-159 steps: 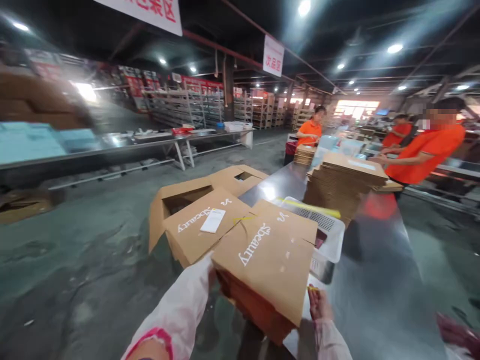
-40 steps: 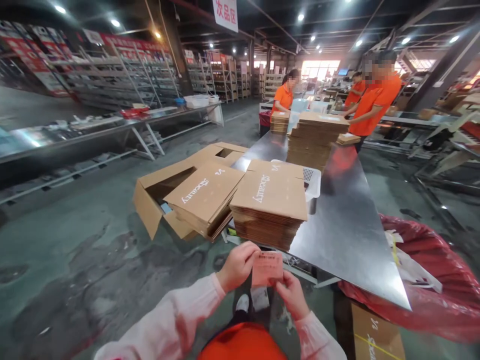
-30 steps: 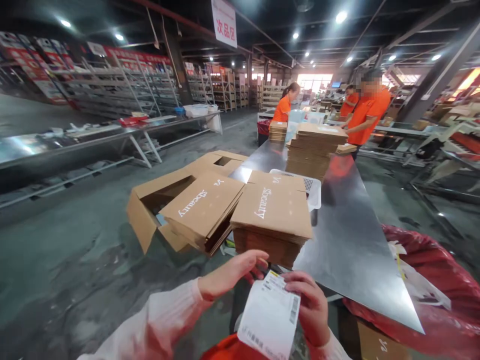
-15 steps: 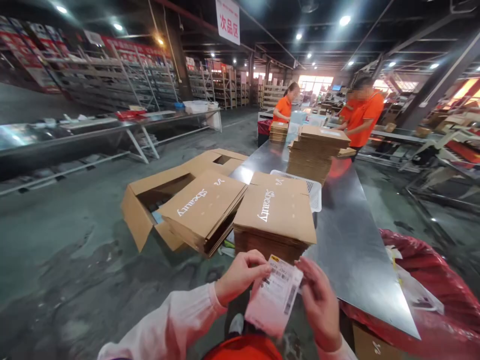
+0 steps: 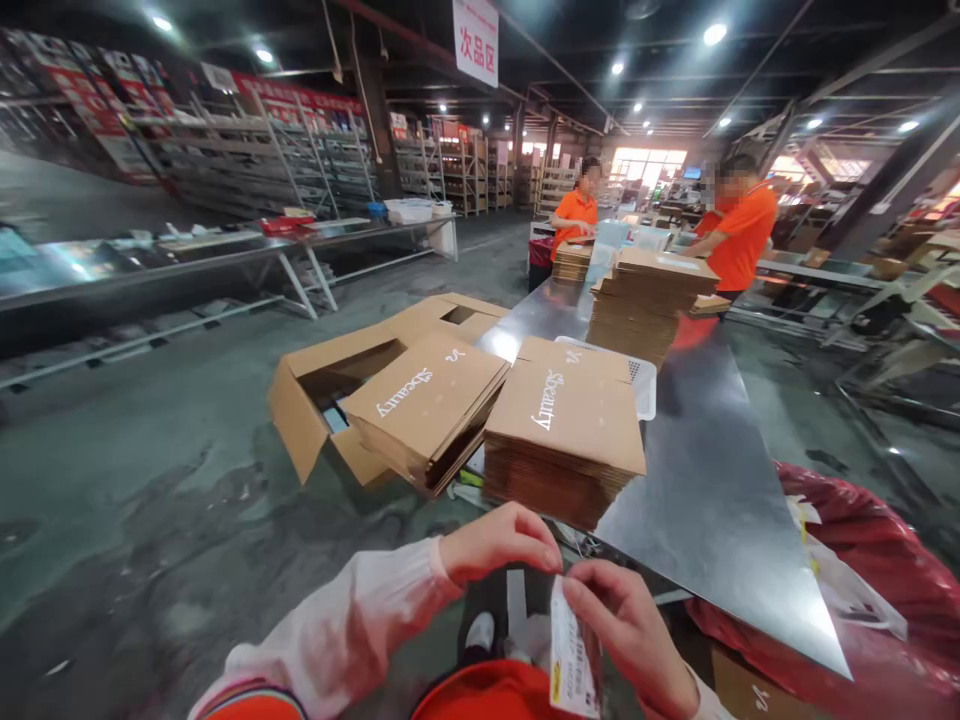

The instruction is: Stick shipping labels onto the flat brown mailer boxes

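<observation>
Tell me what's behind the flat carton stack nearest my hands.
Behind the near carton stack a white perforated basket pokes out on the metal table; the stack covers most of it, so its contents are hidden.

A packing warehouse: shelving racks (image 5: 315,165), stacked flat cartons (image 5: 564,430), steel table (image 5: 705,500).

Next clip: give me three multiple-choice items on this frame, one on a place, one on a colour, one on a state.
1. Where does the nearest stack of flat cartons lie?
A on the floor
B on the metal table's near corner
C in the red bag

2. What colour are the co-workers' shirts?
A orange
B blue
C green

3. How is the label held?
A lying on the table
B pinched between both hands, left hand and right hand
C stuck on a carton

Answers: 1 B, the stack sits at the table's edge; 2 A, both shirts show orange; 3 B, fingers of both hands meet at its top.
</observation>
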A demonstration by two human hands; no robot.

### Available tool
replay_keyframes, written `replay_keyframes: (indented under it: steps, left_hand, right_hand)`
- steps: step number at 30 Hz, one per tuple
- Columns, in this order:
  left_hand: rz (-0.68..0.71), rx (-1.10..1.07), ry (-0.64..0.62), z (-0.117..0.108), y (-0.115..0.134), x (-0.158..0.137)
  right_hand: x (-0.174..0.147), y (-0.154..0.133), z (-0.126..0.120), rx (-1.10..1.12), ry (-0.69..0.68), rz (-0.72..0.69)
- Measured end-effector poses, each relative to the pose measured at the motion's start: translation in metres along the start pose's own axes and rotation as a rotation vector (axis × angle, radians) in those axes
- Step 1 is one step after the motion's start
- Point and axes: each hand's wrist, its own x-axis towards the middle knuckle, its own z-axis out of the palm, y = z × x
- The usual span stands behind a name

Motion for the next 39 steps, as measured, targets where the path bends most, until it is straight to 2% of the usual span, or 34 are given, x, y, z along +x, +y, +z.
replay_keyframes:
  steps: [4, 12, 14, 17, 19, 21, 23, 25, 29, 32, 35, 37, 39]
  left_hand:
    - [-0.072, 0.038, -0.14, 0.004, -0.001, 0.003]
    - [-0.136, -0.039, -0.18, 0.003, -0.01, 0.009]
    - [-0.159, -0.139, -0.193, 0.004, -0.013, 0.013]
    - [-0.199, -0.327, -0.228, 0.006, -0.02, 0.022]
    - [-0.228, -0.425, -0.26, 0.005, -0.025, 0.028]
    - [-0.243, -0.48, -0.287, 0.003, -0.028, 0.033]
    - [-0.194, -0.45, -0.293, -0.001, -0.029, 0.034]
    - [-0.042, -0.31, -0.268, -0.006, -0.025, 0.032]
    - [0.392, 0.23, -0.104, -0.013, -0.009, 0.025]
    - [0.541, 0.465, 0.037, -0.02, -0.001, 0.026]
    - [0.51, 0.347, 0.111, -0.025, -0.003, 0.033]
    - [0.404, 0.142, 0.074, -0.027, -0.009, 0.039]
    - [0.281, -0.102, 0.068, -0.025, -0.015, 0.046]
  right_hand:
    - [-0.004, -0.008, 0.001, -0.126, -0.04, -0.062]
    - [-0.007, -0.002, 0.0, -0.18, 0.002, -0.157]
    - [-0.004, 0.001, -0.001, -0.213, 0.102, -0.276]
    - [0.001, 0.005, -0.004, -0.379, 0.242, -0.645]
    - [0.004, 0.005, -0.009, -0.502, 0.239, -0.852]
    - [0.006, 0.004, -0.016, -0.539, 0.233, -0.92]
    - [0.008, 0.0, -0.021, -0.51, 0.258, -0.88]
    - [0.011, -0.004, -0.023, -0.493, 0.296, -0.811]
    - [0.022, -0.01, -0.016, -0.536, 0.414, -0.719]
    - [0.03, -0.015, -0.011, -0.564, 0.442, -0.654]
    - [0.043, -0.03, -0.02, -0.651, 0.496, -0.641]
    - [0.063, -0.044, -0.038, -0.663, 0.5, -0.575]
    - [0.096, -0.057, -0.062, -0.586, 0.436, -0.457]
